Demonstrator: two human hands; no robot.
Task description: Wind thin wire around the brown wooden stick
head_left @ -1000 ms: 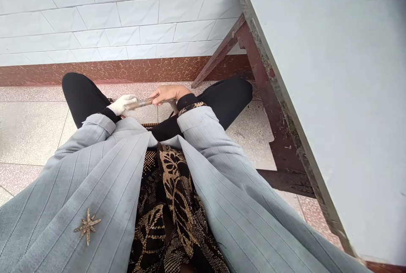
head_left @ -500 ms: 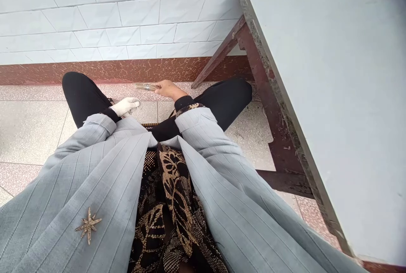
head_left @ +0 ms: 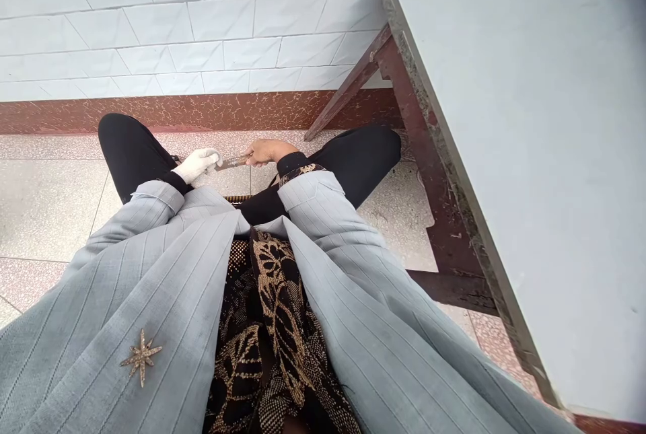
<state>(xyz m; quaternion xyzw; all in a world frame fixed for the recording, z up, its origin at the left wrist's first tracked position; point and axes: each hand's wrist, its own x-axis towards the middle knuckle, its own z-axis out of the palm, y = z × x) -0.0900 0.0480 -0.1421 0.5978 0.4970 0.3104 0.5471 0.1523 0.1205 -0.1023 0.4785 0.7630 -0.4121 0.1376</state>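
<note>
So what's just changed: the left end of the stick-like tool (head_left: 235,162) has come down to the left hand (head_left: 198,163), where 0.5 s ago it was up and apart from it. So now it's got 2 hands at it, and I'd guess how steady it sits depends on both.

The right hand (head_left: 267,151) has a narrow grip, fingers closed on the tool's right end. The left hand, in what looks like a white glove, has its fingertips right at the other end, but can't tell if that grip is pinching it or just touching. The tool's roughly level between them, with some kind of wrap near its middle, over the speckled floor (head_left: 50,205) and between 2 bent knees in black trousers (head_left: 128,145). The table (head_left: 529,151) is off to the right, well apart from the hands, and the tiled wall (head_left: 222,17) is ahead.
</note>
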